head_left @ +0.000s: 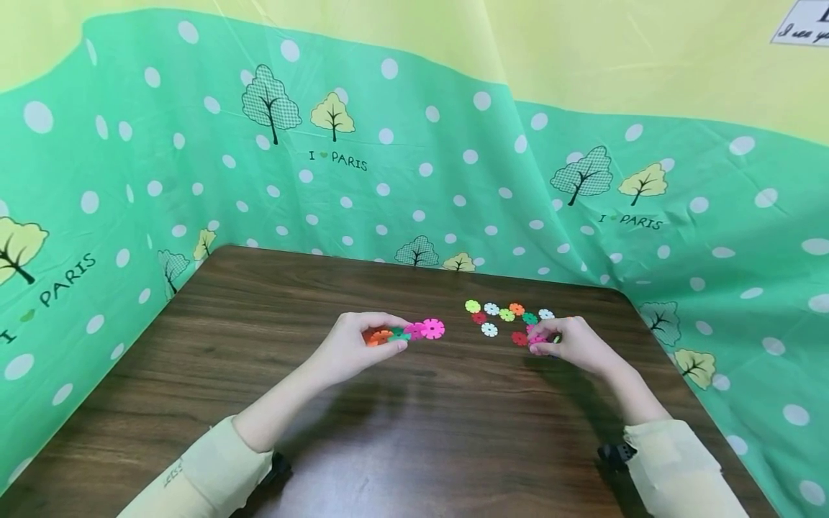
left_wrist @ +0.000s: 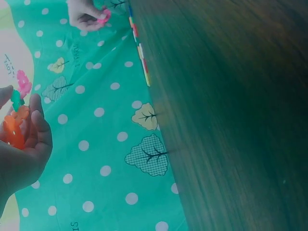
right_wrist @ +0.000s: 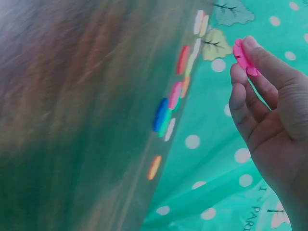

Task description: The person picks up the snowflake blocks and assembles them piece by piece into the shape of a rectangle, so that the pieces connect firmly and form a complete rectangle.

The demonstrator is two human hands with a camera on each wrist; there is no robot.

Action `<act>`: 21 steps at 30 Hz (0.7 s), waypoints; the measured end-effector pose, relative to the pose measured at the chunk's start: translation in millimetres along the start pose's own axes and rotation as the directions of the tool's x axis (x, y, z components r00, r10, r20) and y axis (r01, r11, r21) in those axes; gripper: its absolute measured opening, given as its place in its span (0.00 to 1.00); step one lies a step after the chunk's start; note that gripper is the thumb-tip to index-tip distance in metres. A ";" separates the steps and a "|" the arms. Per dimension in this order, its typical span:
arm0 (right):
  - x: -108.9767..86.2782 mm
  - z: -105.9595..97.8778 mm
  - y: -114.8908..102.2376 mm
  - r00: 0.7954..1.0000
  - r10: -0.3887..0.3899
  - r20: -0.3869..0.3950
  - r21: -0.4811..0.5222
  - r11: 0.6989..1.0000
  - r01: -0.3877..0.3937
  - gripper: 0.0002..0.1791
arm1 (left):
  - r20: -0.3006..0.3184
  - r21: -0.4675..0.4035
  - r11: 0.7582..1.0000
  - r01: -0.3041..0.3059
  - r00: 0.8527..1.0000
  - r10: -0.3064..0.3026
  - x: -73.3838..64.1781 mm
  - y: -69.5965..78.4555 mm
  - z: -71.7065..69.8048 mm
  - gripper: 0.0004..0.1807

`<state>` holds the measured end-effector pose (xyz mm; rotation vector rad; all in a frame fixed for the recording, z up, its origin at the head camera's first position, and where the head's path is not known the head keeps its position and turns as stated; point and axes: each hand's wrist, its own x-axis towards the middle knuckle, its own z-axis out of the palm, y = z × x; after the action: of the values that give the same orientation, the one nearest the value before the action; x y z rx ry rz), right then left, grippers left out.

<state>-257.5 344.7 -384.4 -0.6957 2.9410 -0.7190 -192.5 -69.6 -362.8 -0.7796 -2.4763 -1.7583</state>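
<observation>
In the head view, my left hand [head_left: 346,350] holds a short chain of notched plastic discs above the table. Orange discs [left_wrist: 14,131] sit within the fingers, followed by a green disc [left_wrist: 17,101] and pink ones, the outermost pink disc [head_left: 433,329] sticking out to the right. My right hand [head_left: 578,345] pinches a single pink disc [right_wrist: 244,57] between thumb and fingertips, raised above the table. Under and beyond this hand lie loose discs, among them a red disc [head_left: 519,338], a white disc [head_left: 488,329] and a blue disc [right_wrist: 160,115].
The dark wooden table [head_left: 414,439] spreads between both arms. More loose discs, such as a yellow one [head_left: 473,306] and an orange one [head_left: 516,309], lie flat toward its back right. A green polka-dot cloth [head_left: 427,158] hangs around the table's back and sides.
</observation>
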 end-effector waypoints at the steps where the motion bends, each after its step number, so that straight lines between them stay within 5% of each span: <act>1: 0.3 -1.7 -2.9 1.000 0.004 -0.008 0.014 1.000 -0.004 0.09 | -0.002 -0.002 1.000 0.000 1.000 0.000 -0.1 0.1 0.0 0.12; 8: 1.7 -13.4 -20.7 0.998 0.041 -0.052 0.142 0.989 -0.034 0.08 | -0.028 -0.008 1.000 -0.004 1.000 0.004 -0.3 1.1 -0.6 0.12; 21: 0.6 -23.9 -47.8 0.971 0.020 -0.238 0.086 0.996 0.001 0.12 | -0.056 -0.007 0.999 -0.047 0.997 0.046 1.1 2.8 0.2 0.12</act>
<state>-241.4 316.8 -341.7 -0.6280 3.0999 -0.9874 -192.3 -68.3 -360.1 -0.7708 -2.3975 -1.7507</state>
